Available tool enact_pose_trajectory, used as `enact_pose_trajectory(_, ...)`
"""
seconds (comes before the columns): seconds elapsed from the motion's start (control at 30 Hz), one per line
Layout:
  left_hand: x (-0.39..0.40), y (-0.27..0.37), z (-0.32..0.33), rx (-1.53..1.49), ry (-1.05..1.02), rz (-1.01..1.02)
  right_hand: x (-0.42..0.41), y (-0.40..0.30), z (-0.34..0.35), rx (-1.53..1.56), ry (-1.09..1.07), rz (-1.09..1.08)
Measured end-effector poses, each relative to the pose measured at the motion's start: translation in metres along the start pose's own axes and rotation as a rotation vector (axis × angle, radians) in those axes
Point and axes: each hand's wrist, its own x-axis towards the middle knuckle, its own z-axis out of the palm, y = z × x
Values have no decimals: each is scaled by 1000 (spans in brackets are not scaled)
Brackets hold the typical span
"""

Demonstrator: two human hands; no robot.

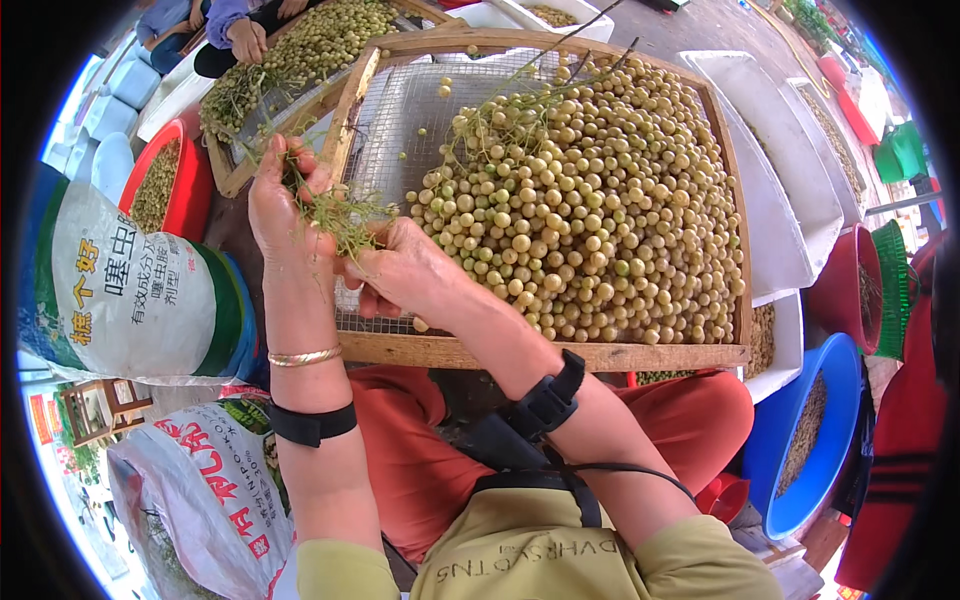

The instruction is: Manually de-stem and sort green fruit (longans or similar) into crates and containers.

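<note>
Thin green stems (341, 217) are bunched between my two hands, over the left edge of a wood-framed wire mesh screen (382, 142). My left hand (289, 202), palm turned up, has its fingers curled around part of the bunch. My right hand (401, 262) pinches the lower end of the same stems between thumb and fingers. Round yellowish-green fruits (585, 217) are heaped on the middle and right of the screen, with more stems and a few dark twigs lying on top at the back.
Another mesh screen with fruits (322, 45) stands back left, beside a co-worker's hand (247, 41). A red tub (187, 180) and woven sacks (150, 285) (217, 487) are left. White foam boxes (780, 172) and a blue basin (844, 420) are right.
</note>
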Motion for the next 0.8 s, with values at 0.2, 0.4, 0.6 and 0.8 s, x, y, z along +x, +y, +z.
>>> enact_pose_trajectory(0.2,13,0,1,-317,-135,-142,-11,-8,-34,15,-183,185)
enact_pose_trajectory(0.4,28,17,-46,-379,-349,0,-27,10,-46,-316,145,-92)
enact_pose_trajectory(0.6,9,21,-34,-680,-645,-145,-27,7,-42,-956,275,-638)
enact_pose_trajectory(0.8,-3,28,-27,-808,-714,-131,-25,19,-38,-1020,547,-640)
